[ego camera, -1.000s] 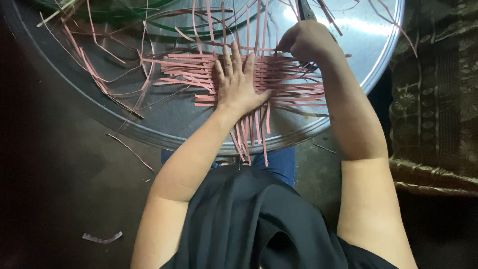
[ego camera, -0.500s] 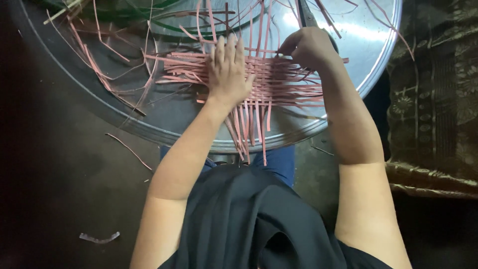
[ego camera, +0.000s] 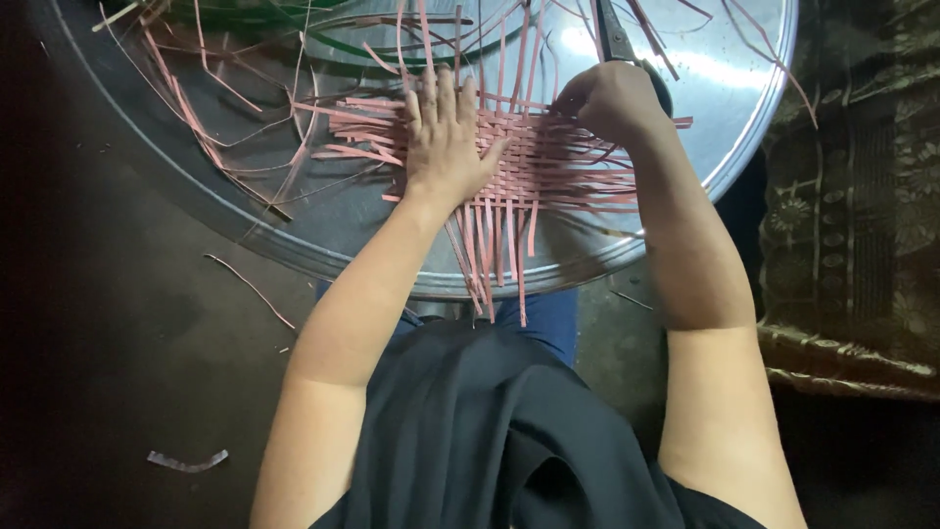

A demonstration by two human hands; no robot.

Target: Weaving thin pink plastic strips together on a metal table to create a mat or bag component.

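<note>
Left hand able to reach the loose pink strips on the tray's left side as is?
Probably yes. The left hand lies flat on the woven pink mat, and the loose pink strips lie beside it on the round metal tray, nothing between.

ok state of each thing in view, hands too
left hand: flat, fingers spread, pressing on the weave
right hand: closed, at the weave's far right corner
weave: part woven, pink strip ends loose
tray: flat, strewn with loose strips
scrap: lying on the floor
</note>
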